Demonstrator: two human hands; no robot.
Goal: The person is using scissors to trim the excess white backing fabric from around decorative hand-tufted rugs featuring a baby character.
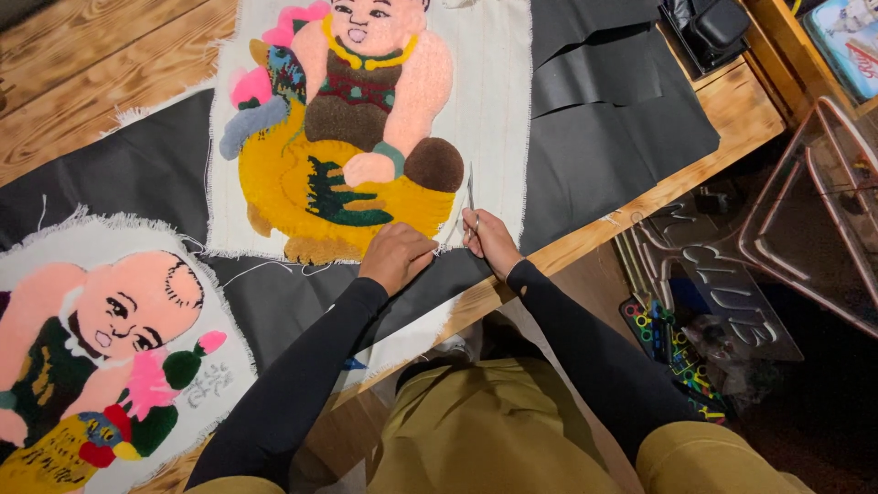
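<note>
From my feed, the scissors (469, 199) stand almost straight up the picture, their long axis running away from the body, tips pointing toward the far side of the table and handles nearest the wearer. They sit at the lower right edge of the tufted rug piece (352, 128), a figure in pink, brown and yellow on white backing cloth, right where the yellow pile meets the white margin. My right hand (489, 240) has its fingers closed through the scissor handles, wrist bent inward, the black-sleeved forearm coming up from the lower right. My left hand (395, 256) is curled into a loose fist, knuckles up, pressing on the bottom edge of the same rug just beside the blades; I cannot tell whether it pinches the cloth. The two hands lie close but apart. A second tufted figure (101, 357) lies at the left on black fabric (604, 137) over the wooden table (732, 110).
</note>
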